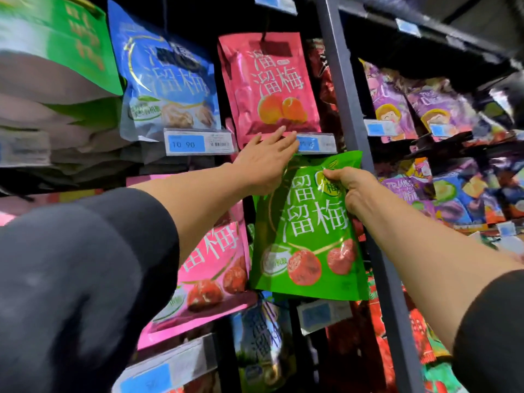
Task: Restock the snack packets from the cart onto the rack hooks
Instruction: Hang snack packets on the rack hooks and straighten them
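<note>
My right hand grips the upper right of a green snack packet with red plums printed on it, held upright in front of the rack. My left hand reaches forward with straight fingers, its fingertips touching the price tag holder under a red packet that hangs on a hook. The hook behind the green packet is hidden by the packet and my left hand. The cart is out of view.
A blue packet hangs left of the red one above a 10.90 price label. Pink packets hang at the lower left. A grey upright post divides off purple and mixed packets on the right.
</note>
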Available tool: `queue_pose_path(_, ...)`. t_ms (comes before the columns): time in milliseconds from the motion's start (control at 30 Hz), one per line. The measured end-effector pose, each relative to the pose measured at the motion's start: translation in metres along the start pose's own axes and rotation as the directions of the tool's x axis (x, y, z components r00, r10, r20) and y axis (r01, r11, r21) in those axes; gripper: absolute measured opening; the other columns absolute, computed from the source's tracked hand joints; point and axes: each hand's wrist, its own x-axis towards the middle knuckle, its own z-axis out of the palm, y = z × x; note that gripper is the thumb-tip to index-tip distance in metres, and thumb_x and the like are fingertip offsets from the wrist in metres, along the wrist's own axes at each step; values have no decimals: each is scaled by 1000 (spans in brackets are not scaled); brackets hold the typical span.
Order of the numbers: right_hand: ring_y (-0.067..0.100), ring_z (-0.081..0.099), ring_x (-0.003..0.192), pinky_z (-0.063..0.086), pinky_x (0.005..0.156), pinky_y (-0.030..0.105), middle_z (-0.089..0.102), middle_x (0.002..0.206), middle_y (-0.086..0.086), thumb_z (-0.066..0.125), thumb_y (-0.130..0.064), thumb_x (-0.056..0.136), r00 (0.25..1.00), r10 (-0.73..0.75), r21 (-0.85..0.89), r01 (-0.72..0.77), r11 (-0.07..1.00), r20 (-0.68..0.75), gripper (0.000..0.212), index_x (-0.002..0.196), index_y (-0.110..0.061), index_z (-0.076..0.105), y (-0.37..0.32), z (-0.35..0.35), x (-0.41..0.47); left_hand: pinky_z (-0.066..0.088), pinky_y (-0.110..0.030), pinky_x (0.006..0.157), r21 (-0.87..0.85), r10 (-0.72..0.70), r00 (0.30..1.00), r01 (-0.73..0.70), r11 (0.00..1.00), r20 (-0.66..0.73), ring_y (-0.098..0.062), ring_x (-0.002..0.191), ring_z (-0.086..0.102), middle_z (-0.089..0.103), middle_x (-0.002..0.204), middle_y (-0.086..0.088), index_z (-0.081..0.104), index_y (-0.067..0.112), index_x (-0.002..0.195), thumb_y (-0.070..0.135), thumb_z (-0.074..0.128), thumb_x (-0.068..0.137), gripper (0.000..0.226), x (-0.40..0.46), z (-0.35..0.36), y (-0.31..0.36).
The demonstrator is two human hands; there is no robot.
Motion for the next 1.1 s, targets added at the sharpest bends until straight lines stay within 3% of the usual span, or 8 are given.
queue_pose_path(133, 29, 70, 81, 57, 71, 53, 71, 98, 18, 86, -3, 59, 997, -44, -34, 42, 999, -56, 51, 104, 4, 64, 6, 3, -14, 9, -45, 117, 13, 19, 1000, -18, 1000, -15, -18, 148, -4, -7, 162, 0, 2, 16, 154, 4, 37, 89, 75, -4, 2, -1)
queue_pose_path(400, 28, 68, 85, 57, 80, 44, 69, 96, 17, 81, 4, 67, 976, -108, -8, 109, 994, -187, 25, 85, 0, 64, 14, 21, -34, 6, -38, 118, -12, 30, 998, -31, 999, -60, -16, 148, -3, -9, 161, 1, 0, 16, 154, 2, 39, 86, 79, -1, 12, -2)
queue_pose_path(500, 24, 63, 79, 55, 73, 35, 69, 95, 12, 79, -2, 69, 947, -200, -157, 164, 974, -252, 23, 88, -3, 66, 26, 29, -26, 8, -38, 120, -23, 36, 996, -38, 999, -86, -16, 149, 0, -9, 161, 1, -1, 17, 154, 1, 42, 85, 83, -1, 17, -4)
queue_pose_path(600, 31, 62, 95, 46, 75, 33, 67, 109, 16, 75, -14, 75, 900, -313, -441, 159, 883, -303, 28, 99, -4, 66, 37, 38, -19, 10, -39, 120, -32, 30, 995, -33, 999, -96, -15, 149, 1, -10, 161, 2, -1, 18, 154, 0, 42, 85, 83, -1, 21, -3)
queue_pose_path(767, 38, 58, 111, 43, 84, 38, 61, 119, 20, 81, -30, 75, 886, -415, -709, 157, 688, -207, 64, 119, -5, 42, 63, 36, -27, 13, -41, 119, -61, 9, 992, -17, 998, -124, -16, 148, 4, -10, 161, 3, 0, 18, 154, 2, 41, 86, 81, -4, 26, 1)
queue_pose_path(900, 39, 47, 125, 41, 94, 42, 49, 134, 24, 82, -32, 73, 940, -287, -747, 56, 663, -184, 87, 134, -1, 27, 99, 13, -36, 13, -41, 119, -75, -14, 995, 6, 997, -96, -16, 148, 3, -12, 161, 1, -2, 16, 153, 0, 43, 84, 84, -5, 24, 8)
queue_pose_path(1000, 40, 41, 130, 36, 102, 42, 42, 140, 26, 76, -27, 80, 962, -225, -791, 16, 612, -154, 82, 138, 2, 27, 118, -6, -48, 12, -41, 119, -110, -50, 995, 41, 993, -82, -16, 149, 2, -12, 161, 0, -3, 15, 153, 0, 45, 83, 87, -6, 23, 15)
queue_pose_path(1100, 36, 51, 120, 41, 93, 37, 54, 129, 21, 70, -26, 86, 974, -228, -811, 125, 571, -10, 60, 130, 1, 42, 123, -30, -77, 10, -40, 120, -163, -109, 990, 93, 982, -94, -16, 149, 0, -10, 161, 0, -1, 15, 153, 7, 52, 83, 88, -13, 27, 27)
